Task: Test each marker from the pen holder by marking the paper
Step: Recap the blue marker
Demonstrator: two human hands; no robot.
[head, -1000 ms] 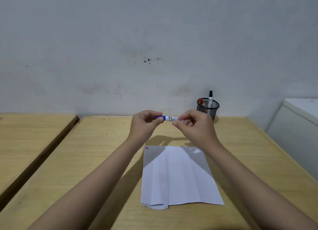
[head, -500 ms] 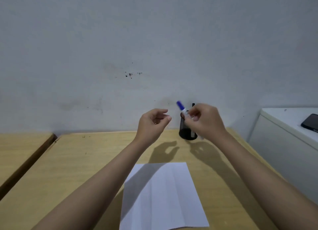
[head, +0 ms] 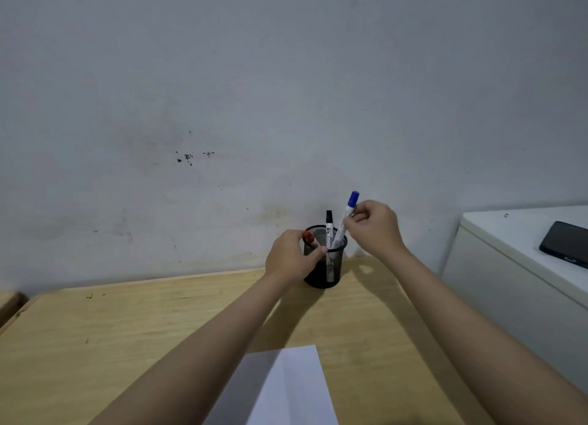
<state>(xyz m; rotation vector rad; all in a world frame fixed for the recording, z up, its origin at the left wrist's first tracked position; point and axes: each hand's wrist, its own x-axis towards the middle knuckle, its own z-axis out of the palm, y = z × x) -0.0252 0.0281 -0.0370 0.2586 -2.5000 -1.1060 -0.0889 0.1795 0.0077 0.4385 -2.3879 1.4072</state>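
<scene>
A black mesh pen holder (head: pixel 332 267) stands at the far edge of the wooden table (head: pixel 127 329), by the wall. My right hand (head: pixel 374 228) pinches the blue-capped marker (head: pixel 346 216), whose lower end is inside the holder. A black-capped marker (head: pixel 329 222) stands upright in the holder. My left hand (head: pixel 291 257) wraps the holder's left side, its fingers by the red-capped marker (head: pixel 309 238) that leans at the rim. The white paper (head: pixel 286 389) lies near me, cut off by the bottom edge.
A white cabinet (head: pixel 496 265) stands to the right of the table with a dark phone (head: pixel 564 243) lying on top. The grey wall rises directly behind the holder. A second wooden table's corner (head: pixel 8 302) shows at the far left.
Both hands moved forward from above the paper to the holder. The right hand carried the capped blue marker into the holder; the left hand let go of it and took hold of the holder.
</scene>
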